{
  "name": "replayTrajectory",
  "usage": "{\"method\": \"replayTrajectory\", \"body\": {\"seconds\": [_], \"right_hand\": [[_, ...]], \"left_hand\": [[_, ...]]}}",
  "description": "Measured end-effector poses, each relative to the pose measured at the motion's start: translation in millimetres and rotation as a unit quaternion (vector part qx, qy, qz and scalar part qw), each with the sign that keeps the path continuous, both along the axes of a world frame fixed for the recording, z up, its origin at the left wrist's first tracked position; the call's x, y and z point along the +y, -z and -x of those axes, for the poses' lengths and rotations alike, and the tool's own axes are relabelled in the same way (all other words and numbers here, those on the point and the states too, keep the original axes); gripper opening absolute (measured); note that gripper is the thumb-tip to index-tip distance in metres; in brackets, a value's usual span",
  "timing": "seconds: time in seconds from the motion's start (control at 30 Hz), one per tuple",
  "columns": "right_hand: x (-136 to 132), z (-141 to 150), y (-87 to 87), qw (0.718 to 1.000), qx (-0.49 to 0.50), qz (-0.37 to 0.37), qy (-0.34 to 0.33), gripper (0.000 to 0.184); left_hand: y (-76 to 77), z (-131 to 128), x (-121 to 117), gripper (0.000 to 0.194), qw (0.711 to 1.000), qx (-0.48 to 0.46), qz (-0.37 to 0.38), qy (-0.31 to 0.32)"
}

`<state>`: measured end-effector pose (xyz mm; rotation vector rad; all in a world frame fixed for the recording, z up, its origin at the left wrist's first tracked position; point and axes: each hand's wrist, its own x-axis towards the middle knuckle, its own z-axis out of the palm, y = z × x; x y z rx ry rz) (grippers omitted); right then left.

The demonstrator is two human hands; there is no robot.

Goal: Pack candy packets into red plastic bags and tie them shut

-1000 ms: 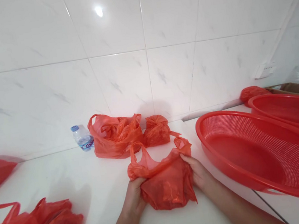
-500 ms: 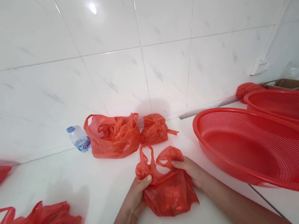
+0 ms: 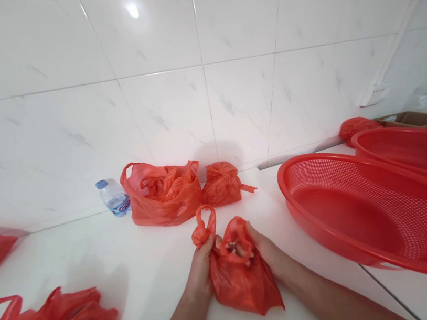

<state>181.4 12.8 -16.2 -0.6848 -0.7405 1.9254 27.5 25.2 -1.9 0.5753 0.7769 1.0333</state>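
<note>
One red bag [image 3: 243, 289], handles [image 3: 235, 226] toward the wall [image 3: 175, 112], long axis leaning left.

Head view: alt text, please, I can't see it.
Left hand and right hand grip a red plastic bag near its top. Behind, a plastic bottle and two red bags sit by a tiled wall; rightward, a red perforated basket.

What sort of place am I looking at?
Probably a kitchen or utility work area indoors, though the view doesn't settle which: a marble-patterned tiled wall rises behind a white countertop, with a large red perforated plastic basket on the right.
</note>
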Motion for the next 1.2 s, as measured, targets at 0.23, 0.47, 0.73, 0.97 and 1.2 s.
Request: {"method": "replayTrajectory", "body": {"seconds": [0.23,0.47,0.73,0.97,1.2], "right_hand": [[-1.4,2.4,-5.5,0.997,-0.052,-0.040,0.033,0.043],[-1.4,2.3,-4.4,0.997,-0.021,-0.069,0.040,0.029],[6.1,-4.1,-5.8,0.994,0.006,0.032,0.107,0.029],[5.5,3.8,-6.4,0.988,-0.065,-0.035,0.137,0.033],[6.4,-0.9,5.9,0.993,-0.051,-0.078,0.077,0.024]], "left_hand": [[1.7,-6.1,3.5,0.023,0.999,-0.013,-0.008,0.030],[-10.0,-10.8,-4.0,0.022,0.989,0.026,-0.082,0.118],[-6.9,-17.7,-11.2,0.060,0.972,0.162,-0.170,0.022],[-0.7,-17.7,-26.4,0.076,0.841,0.336,-0.421,-0.046],[-2.9,-12.0,-14.0,0.008,0.917,0.273,-0.268,-0.112]]}}
